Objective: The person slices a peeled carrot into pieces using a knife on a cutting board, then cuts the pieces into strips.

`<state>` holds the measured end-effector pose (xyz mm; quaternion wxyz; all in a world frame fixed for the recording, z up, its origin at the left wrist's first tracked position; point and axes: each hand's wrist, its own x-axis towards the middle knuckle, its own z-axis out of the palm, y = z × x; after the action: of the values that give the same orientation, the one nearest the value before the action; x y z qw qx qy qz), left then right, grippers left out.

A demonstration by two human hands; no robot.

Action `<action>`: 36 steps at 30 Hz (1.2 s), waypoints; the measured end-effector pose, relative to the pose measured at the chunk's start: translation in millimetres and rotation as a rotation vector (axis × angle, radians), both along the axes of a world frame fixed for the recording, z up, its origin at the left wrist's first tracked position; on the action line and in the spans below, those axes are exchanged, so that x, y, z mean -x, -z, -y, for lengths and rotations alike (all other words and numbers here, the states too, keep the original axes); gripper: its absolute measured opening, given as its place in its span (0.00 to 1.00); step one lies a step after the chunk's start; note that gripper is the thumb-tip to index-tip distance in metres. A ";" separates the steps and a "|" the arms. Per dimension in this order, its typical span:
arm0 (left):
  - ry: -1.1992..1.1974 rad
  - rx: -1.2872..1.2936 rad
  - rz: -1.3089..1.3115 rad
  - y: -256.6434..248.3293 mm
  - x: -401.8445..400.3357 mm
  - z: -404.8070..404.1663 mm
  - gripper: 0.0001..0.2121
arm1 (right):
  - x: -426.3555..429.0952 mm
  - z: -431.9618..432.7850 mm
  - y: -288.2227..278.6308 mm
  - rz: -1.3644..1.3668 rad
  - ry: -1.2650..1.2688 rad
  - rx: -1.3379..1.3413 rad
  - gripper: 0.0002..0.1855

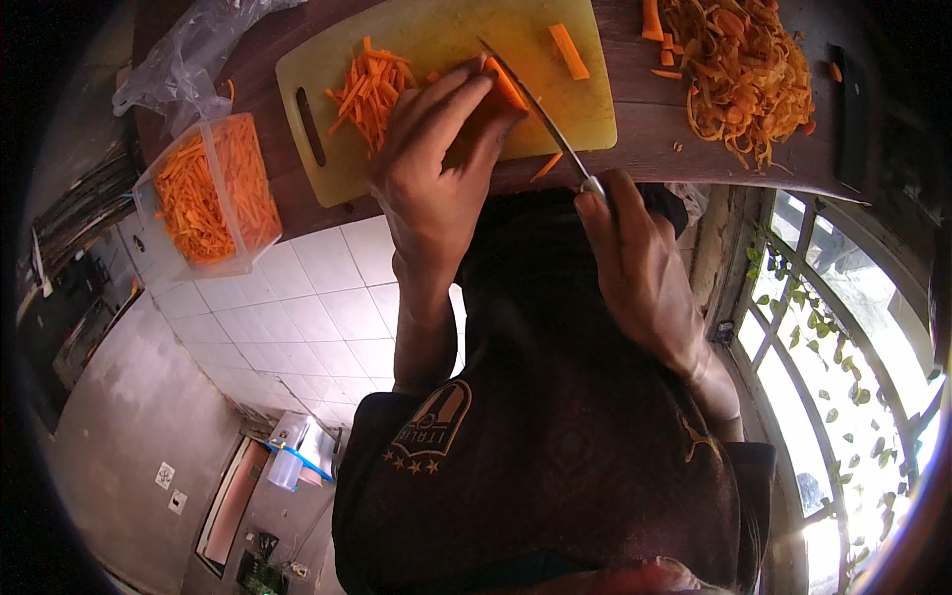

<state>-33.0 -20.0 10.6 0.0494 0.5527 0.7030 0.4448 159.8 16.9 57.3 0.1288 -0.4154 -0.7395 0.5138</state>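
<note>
My left hand grips a carrot piece on the yellowish cutting board, its fingertips near the cut face. A kitchen knife lies with its blade against the right side of that piece. Its pale handle is in my right hand, just off the board's near edge. Left of my left hand sits a heap of carrot matchsticks, partly hidden by the fingers. A flat carrot slice rests at the board's right, and a thin carrot strip lies by the near edge.
A clear plastic container of carrot matchsticks stands at the left table edge, below a crumpled plastic bag. On the right are a pile of carrot peelings and several carrot offcuts. A black object lies beyond the peelings.
</note>
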 end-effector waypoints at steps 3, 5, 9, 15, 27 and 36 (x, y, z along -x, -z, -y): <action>-0.016 -0.028 -0.021 0.2 0.2 -0.3 0.16 | 2.4 -0.4 -4.2 0.049 0.002 0.051 0.13; -0.009 -0.052 -0.042 2.2 0.4 -0.8 0.16 | 3.7 1.2 -4.3 0.059 0.009 0.039 0.13; -0.023 -0.097 -0.032 5.0 -0.9 -1.8 0.16 | 7.6 4.6 -7.0 0.146 0.036 -0.006 0.13; -0.024 -0.103 -0.025 5.9 0.2 -1.8 0.15 | 7.5 6.4 -7.8 0.162 0.025 -0.062 0.14; 0.031 -0.064 -0.085 7.6 2.3 -2.4 0.25 | 13.2 13.8 -0.6 0.234 0.006 -0.262 0.10; 0.101 0.079 -0.175 -0.3 2.0 1.0 0.26 | 14.2 18.4 6.7 0.352 0.006 -0.280 0.11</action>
<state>-35.1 -21.1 11.0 0.0319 0.6220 0.6927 0.3637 145.6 -1.5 50.6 0.0557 -0.4790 -0.8133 0.3254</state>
